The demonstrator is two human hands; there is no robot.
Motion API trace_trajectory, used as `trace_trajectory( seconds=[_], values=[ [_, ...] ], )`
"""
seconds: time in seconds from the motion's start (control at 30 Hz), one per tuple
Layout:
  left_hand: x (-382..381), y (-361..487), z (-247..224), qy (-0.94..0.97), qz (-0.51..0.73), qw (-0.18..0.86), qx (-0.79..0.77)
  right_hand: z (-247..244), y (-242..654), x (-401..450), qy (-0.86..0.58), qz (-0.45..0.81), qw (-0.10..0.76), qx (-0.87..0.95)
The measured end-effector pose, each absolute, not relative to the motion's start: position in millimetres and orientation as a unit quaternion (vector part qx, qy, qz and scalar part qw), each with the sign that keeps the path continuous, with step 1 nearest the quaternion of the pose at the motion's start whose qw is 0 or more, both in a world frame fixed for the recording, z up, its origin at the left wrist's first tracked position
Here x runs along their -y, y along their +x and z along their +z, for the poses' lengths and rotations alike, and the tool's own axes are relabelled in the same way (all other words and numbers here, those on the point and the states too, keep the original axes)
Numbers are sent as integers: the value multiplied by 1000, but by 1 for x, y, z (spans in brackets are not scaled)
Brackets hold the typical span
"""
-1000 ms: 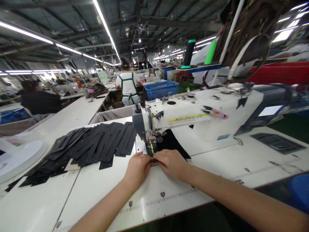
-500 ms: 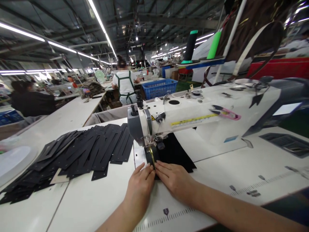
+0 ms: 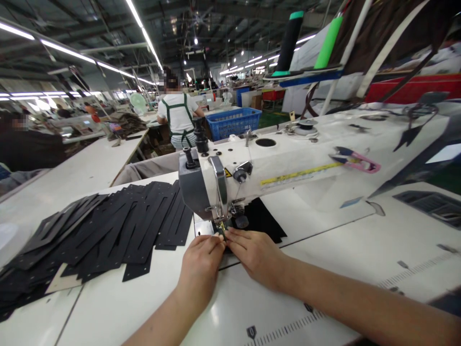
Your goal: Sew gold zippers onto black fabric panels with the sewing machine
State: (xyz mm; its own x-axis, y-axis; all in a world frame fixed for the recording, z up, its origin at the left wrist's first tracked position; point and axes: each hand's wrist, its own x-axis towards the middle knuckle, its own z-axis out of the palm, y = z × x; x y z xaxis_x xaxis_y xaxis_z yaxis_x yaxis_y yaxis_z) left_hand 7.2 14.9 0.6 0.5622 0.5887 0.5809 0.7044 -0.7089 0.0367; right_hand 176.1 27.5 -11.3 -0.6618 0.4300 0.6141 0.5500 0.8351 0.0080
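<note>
Both my hands meet at the needle of a white sewing machine (image 3: 302, 173). Between them runs a narrow dark strip with a gold line (image 3: 223, 233), perhaps a zipper, passing under the presser foot. My left hand (image 3: 201, 262) has its fingers closed on the left edge of this strip. From the right, my right hand (image 3: 257, 257) presses its fingers together on the strip, close to the left fingertips. A piece of black fabric (image 3: 264, 221) lies flat under the machine arm, beyond the right hand. My fingers hide much of the strip.
Many black slotted panels (image 3: 108, 230) lie overlapping at the left. Pink-handled thread snips (image 3: 356, 161) rest on the machine arm. Black (image 3: 288, 43) and green (image 3: 328, 43) thread cones stand behind. A co-worker (image 3: 178, 113) stands beyond, near a blue basket (image 3: 234, 122).
Both hands have moved slightly forward with the strip, towards the needle, so less of its gold line shows. The view has shifted a little.
</note>
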Motion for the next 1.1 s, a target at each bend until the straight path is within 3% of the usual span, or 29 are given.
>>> trace_trajectory(
  seconds=[0.27,0.53,1.1],
  values=[
    [-28,4,2,-876,-293,93,372,-7,171,-38,-296,-69,307,902],
    [-12,-4,-3,-868,-261,164,390,-24,168,-24,-308,-179,294,887],
    [-36,-6,-4,-894,-239,159,345,-11,169,-46,-304,-107,317,892]
  ],
)
